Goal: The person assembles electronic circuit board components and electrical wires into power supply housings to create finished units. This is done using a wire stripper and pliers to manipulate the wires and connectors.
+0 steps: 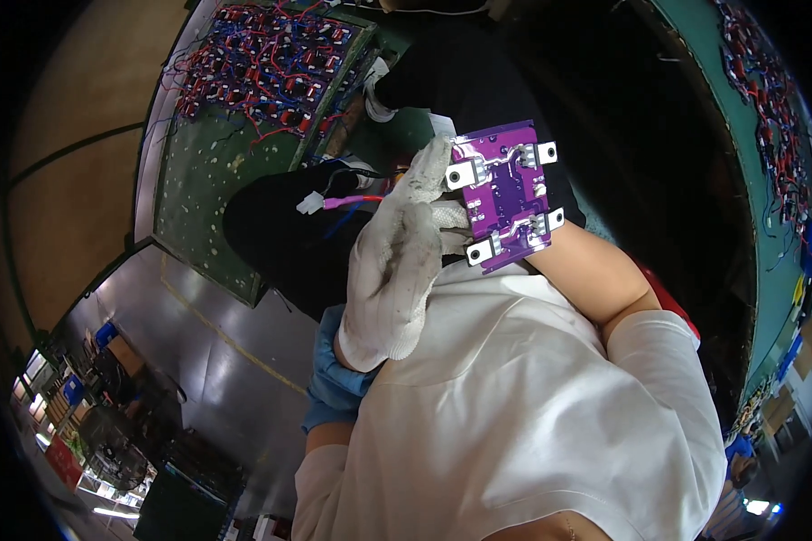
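My left hand (392, 261), in a soiled white knit glove with a blue sleeve at the wrist, is closed on the left edge of a purple circuit board (512, 194). The board is tilted up, its soldered face showing, with metal-tabbed parts sticking out at both sides. Left of the glove hangs a white plug connector (310, 203) on a pink-red wire; where the wire ends is hidden behind the hand. My bare right forearm (595, 270) reaches in behind the board, which hides my right hand and its fingers.
At the upper left, a green bench (203, 180) carries a heap of wired circuit boards (262, 68). Another green table (735, 180) on the right holds more wired boards (767, 117). My dark-clad legs lie between them. A black fan (113, 446) stands at the lower left.
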The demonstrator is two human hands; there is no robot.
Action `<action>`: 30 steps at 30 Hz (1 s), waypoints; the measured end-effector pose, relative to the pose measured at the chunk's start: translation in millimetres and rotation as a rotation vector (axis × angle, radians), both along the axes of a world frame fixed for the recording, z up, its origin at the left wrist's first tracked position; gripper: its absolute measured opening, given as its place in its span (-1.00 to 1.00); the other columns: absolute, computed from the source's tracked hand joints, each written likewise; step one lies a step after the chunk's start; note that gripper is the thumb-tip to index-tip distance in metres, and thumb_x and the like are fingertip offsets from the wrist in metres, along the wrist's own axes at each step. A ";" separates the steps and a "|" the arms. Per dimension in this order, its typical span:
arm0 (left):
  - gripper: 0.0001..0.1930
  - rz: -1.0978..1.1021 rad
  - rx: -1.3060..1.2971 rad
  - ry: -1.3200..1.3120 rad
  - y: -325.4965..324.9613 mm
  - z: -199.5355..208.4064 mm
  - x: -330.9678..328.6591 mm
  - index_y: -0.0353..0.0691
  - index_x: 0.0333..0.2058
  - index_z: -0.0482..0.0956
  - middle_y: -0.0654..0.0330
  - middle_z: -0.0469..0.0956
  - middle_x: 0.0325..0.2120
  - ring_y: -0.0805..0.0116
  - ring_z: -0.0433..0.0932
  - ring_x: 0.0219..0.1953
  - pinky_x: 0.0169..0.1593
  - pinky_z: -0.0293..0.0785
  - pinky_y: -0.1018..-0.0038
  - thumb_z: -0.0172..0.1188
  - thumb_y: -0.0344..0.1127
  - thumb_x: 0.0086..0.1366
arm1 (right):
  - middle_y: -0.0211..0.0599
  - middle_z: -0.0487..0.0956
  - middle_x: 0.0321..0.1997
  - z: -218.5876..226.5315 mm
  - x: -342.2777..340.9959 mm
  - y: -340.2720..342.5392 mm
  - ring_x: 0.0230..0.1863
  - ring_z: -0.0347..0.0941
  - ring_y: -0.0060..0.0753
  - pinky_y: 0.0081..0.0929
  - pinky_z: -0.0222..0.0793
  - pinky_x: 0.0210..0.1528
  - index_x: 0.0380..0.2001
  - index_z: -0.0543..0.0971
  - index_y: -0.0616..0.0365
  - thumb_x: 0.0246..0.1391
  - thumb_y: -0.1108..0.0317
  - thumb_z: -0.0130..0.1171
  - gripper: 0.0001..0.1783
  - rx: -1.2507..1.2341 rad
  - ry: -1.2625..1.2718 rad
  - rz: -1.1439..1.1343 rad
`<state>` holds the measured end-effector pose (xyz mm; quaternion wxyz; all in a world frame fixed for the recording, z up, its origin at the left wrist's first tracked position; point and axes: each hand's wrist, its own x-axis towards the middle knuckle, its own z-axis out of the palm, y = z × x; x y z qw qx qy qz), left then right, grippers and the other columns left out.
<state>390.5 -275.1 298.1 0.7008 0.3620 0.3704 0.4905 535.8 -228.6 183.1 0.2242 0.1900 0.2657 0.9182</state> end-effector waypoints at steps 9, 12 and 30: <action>-0.50 -0.004 0.112 0.046 1.7 4.8 3.0 -0.48 0.21 -0.06 -0.05 0.00 0.25 0.32 0.39 0.02 0.04 0.40 0.39 -0.23 -0.43 0.34 | -0.17 0.45 -0.06 20.8 2.4 -1.3 -0.12 0.45 -0.35 -0.48 0.46 -0.17 -0.02 0.38 0.24 0.19 0.29 -0.10 -0.66 0.323 -1.020 -0.144; -0.50 0.022 0.024 0.010 1.5 -2.8 6.4 -0.49 0.21 -0.05 -0.08 -0.02 0.25 0.36 0.40 0.01 0.04 0.40 0.41 -0.26 -0.40 0.36 | 0.04 0.32 0.13 3.8 -2.7 1.7 0.06 0.35 0.10 0.02 0.40 -0.04 0.15 0.23 0.19 0.23 -0.06 -0.28 -0.38 0.168 -0.134 -0.089; -0.45 0.270 -0.029 -0.219 10.6 -23.6 11.6 -0.49 0.21 -0.06 -0.18 0.15 0.14 0.14 0.29 0.13 0.18 0.24 0.31 -0.25 -0.43 0.26 | -0.10 0.46 0.01 29.7 -9.8 2.7 -0.05 0.48 -0.26 -0.32 0.51 -0.08 0.09 0.29 0.25 0.25 0.30 -0.21 -0.61 0.284 -0.776 -0.206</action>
